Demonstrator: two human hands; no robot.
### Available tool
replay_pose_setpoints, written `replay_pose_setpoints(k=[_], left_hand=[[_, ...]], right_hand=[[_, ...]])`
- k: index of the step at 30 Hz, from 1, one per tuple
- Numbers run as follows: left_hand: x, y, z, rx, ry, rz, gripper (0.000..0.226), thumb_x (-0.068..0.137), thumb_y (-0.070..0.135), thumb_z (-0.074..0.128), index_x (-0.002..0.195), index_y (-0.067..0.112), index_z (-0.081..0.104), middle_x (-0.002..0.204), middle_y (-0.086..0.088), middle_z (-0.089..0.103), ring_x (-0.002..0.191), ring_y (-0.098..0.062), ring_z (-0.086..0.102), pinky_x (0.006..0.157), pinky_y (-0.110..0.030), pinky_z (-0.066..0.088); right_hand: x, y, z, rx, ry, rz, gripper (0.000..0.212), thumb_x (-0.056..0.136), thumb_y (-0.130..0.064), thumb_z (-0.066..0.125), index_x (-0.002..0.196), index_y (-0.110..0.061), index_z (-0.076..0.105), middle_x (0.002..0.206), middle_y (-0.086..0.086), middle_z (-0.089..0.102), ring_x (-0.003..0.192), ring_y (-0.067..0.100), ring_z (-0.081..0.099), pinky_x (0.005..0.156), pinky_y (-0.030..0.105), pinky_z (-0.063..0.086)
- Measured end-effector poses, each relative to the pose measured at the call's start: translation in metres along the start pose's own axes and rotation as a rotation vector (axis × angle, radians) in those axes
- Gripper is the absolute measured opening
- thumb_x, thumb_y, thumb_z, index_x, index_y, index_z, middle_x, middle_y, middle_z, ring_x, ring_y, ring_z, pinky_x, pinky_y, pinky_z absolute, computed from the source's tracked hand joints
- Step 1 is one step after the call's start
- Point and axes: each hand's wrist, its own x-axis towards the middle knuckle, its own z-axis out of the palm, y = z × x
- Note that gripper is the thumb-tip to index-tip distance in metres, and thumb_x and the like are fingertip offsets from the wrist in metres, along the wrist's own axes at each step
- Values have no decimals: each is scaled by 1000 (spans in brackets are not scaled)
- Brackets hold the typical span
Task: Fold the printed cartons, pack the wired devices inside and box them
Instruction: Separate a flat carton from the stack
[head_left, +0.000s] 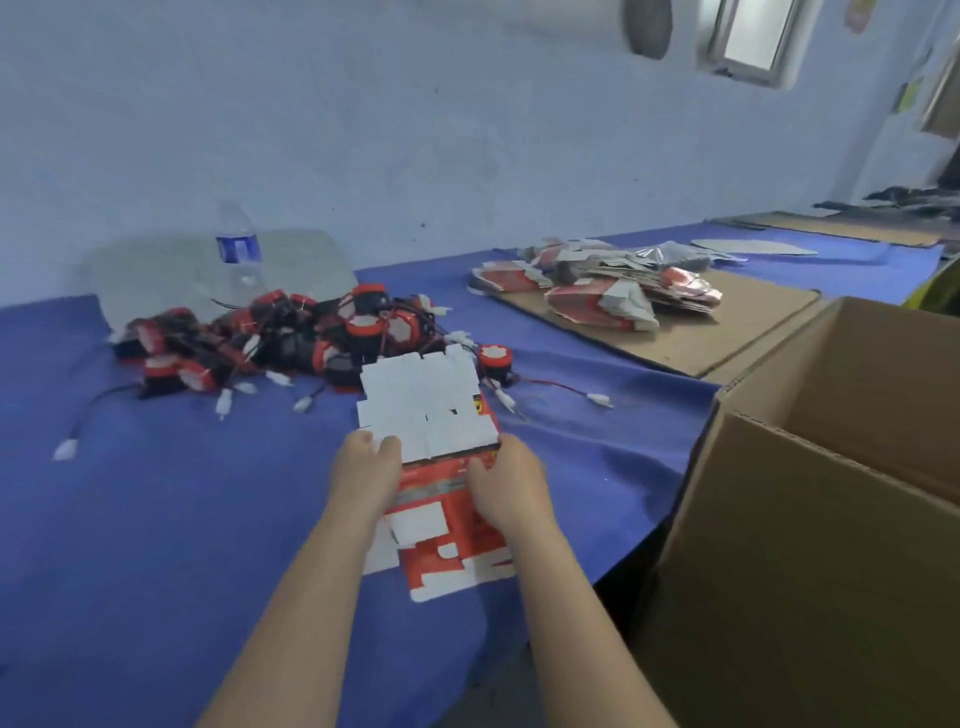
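Left of the one open corrugated box (831, 467), both hands pinch one flat printed carton (421, 405), white side up: the left hand (366, 467) holds its near-left corner and the right hand (501, 483) its near-right. Farther left of the box lie one tangled heap of wired devices (311, 332), too many to count, and one water bottle (238, 249).

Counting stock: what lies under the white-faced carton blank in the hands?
Red printed flat cartons stick out beneath the carton blank toward the person; how many is covered.

Bare blue cloth (130, 519) lies open on the left. A pile of wired devices (291, 338) blocks the far side, and a big cardboard box (810, 545) stands right.
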Motion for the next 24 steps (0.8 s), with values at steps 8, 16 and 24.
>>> replay_pose_setpoints(k=[8, 16, 24], left_hand=[[-7, 12, 14, -114, 92, 103, 51, 97, 18, 42, 146, 9, 30, 157, -7, 11, 136, -28, 33, 104, -38, 34], [-6, -5, 12, -36, 128, 102, 41, 93, 20, 52, 132, 11, 46, 130, -3, 48, 111, -22, 52, 92, -39, 47], [-9, 9, 23, 205, 178, 260, 48, 95, 30, 53, 137, 10, 43, 144, -10, 40, 130, -31, 38, 104, -43, 35]], right_hand=[[5, -15, 8, -37, 46, -65, 44, 88, -10, 49, 132, -12, 45, 131, 7, 53, 120, 28, 45, 100, 39, 38], [6, 7, 7, -233, 102, 291, 91, 81, -62, 61, 146, -10, 22, 149, 12, 25, 136, 32, 26, 109, 44, 26], [2, 4, 1, 15, 491, -19, 61, 97, -30, 52, 148, -14, 24, 135, 6, 35, 118, 19, 41, 94, 30, 35]])
